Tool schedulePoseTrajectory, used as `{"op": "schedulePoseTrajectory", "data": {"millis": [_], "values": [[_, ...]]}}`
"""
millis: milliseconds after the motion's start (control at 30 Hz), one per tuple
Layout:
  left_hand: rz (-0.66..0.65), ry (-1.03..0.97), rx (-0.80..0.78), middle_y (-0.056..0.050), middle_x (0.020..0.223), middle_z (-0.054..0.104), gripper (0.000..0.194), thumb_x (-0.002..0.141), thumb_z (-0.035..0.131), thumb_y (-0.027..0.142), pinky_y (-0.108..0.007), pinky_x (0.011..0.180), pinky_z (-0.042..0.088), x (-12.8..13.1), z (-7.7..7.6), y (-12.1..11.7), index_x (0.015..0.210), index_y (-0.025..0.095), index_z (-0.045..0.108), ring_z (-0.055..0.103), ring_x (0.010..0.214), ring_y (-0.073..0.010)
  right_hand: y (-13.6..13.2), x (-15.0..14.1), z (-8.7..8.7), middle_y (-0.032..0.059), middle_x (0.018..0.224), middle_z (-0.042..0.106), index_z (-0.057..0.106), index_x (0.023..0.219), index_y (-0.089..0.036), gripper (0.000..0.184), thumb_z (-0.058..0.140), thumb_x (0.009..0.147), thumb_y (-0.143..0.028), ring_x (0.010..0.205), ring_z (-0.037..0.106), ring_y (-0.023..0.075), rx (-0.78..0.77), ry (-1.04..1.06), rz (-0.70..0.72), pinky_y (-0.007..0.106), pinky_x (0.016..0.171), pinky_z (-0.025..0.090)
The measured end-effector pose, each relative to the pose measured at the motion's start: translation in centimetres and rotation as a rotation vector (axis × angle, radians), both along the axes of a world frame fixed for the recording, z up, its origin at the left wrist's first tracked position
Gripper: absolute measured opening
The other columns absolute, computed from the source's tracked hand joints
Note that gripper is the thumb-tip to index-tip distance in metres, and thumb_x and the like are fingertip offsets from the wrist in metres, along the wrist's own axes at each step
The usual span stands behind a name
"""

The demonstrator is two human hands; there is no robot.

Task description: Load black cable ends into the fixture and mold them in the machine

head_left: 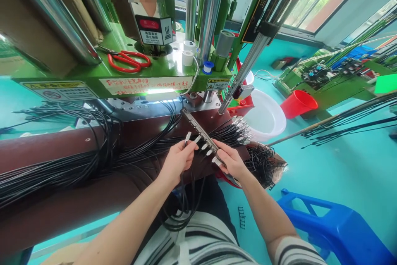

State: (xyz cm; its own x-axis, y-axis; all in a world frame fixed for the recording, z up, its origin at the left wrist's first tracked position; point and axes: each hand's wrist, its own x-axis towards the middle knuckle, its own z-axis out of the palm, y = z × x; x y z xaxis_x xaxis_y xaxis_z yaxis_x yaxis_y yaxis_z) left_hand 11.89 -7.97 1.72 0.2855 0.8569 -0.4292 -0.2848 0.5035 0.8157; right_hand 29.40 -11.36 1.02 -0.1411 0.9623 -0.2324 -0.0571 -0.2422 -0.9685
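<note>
My right hand [231,161] is closed around the near end of a long, dark metal bar with slots [201,130], held at a slant over the brown work surface. Several pale plug ends of black cables sit along the bar's edge, one being a plug [204,146] near its middle. Fingers pinched, my left hand [177,161] grips black cables with pale connectors; one connector [188,136] sticks up above the fingertips, and another reaches the bar. The black cables [181,219] hang in loops below that hand, over my lap.
A green press [136,79] with steel columns stands ahead, red-handled scissors [128,61] on its ledge. Bundled black cables [102,149] cover the brown table [56,203]. To the right are a white tub [266,112], a red bucket [299,103] and a blue stool [335,219]. A person stands behind the press.
</note>
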Motion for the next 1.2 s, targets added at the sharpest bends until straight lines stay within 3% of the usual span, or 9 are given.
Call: {"op": "schedulePoseTrajectory", "data": {"millis": [433, 533, 667, 800, 1000, 1200], "values": [[0.025, 0.087, 0.064, 0.011, 0.041, 0.024, 0.027, 0.068, 0.061, 0.038, -0.014, 0.035, 0.012, 0.1, -0.1, 0.2, 0.065, 0.014, 0.049, 0.017, 0.034, 0.0002, -0.1, 0.0, -0.2, -0.0036, 0.058, 0.043, 0.045, 0.129, -0.021, 0.048, 0.049, 0.084, -0.037, 0.044, 0.032, 0.0044, 0.038, -0.115, 0.066, 0.017, 0.037, 0.029], [0.000, 0.130, 0.108, 0.011, 0.042, 0.026, 0.026, 0.072, 0.057, 0.039, -0.014, 0.034, 0.015, 0.0, 0.0, 0.1, 0.070, 0.014, 0.051, 0.019, 0.034, -0.0004, -0.1, 0.0, -0.3, -0.0040, 0.057, 0.042, 0.045, 0.129, -0.020, 0.049, 0.049, 0.084, -0.039, 0.042, 0.030, 0.0039, 0.024, -0.091, 0.064, 0.017, 0.035, 0.027], [0.220, 0.206, 0.233, 0.010, 0.051, 0.039, 0.028, 0.079, 0.047, 0.043, -0.013, 0.032, 0.021, -0.5, -0.4, 0.1, 0.096, 0.021, 0.044, 0.029, 0.035, -0.0027, 0.0, 0.1, -0.2, -0.0025, 0.059, 0.046, 0.048, 0.127, -0.018, 0.050, 0.051, 0.082, -0.041, 0.039, 0.030, 0.0031, 0.009, -0.032, 0.019, 0.016, 0.032, 0.022], [0.403, 0.224, 0.308, 0.009, 0.057, 0.049, 0.023, 0.081, 0.046, 0.039, -0.013, 0.031, 0.023, -0.8, -0.9, 0.0, 0.093, 0.024, 0.035, 0.029, 0.033, -0.0026, 0.1, 0.3, 0.1, -0.0017, 0.060, 0.048, 0.048, 0.127, -0.018, 0.052, 0.053, 0.081, -0.041, 0.039, 0.032, 0.0028, -0.016, -0.015, 0.034, 0.016, 0.032, 0.023], [0.296, 0.226, 0.340, 0.008, 0.052, 0.053, 0.018, 0.083, 0.041, 0.037, -0.014, 0.034, 0.025, -0.4, -0.4, -0.1, 0.089, 0.022, 0.034, 0.032, 0.033, -0.0038, 0.2, 0.5, -0.1, -0.0027, 0.058, 0.048, 0.049, 0.126, -0.018, 0.050, 0.052, 0.082, -0.041, 0.037, 0.031, 0.0023, -0.008, -0.009, 0.076, 0.015, 0.031, 0.022], [0.074, 0.176, 0.182, 0.007, 0.043, 0.047, 0.024, 0.074, 0.055, 0.039, -0.015, 0.033, 0.018, -0.5, -0.1, 0.4, 0.072, 0.018, 0.042, 0.028, 0.031, -0.0022, 0.2, 0.6, -0.1, -0.0040, 0.056, 0.046, 0.049, 0.126, -0.018, 0.049, 0.051, 0.083, -0.040, 0.036, 0.030, 0.0015, 0.005, -0.013, 0.098, 0.015, 0.031, 0.023]]}}
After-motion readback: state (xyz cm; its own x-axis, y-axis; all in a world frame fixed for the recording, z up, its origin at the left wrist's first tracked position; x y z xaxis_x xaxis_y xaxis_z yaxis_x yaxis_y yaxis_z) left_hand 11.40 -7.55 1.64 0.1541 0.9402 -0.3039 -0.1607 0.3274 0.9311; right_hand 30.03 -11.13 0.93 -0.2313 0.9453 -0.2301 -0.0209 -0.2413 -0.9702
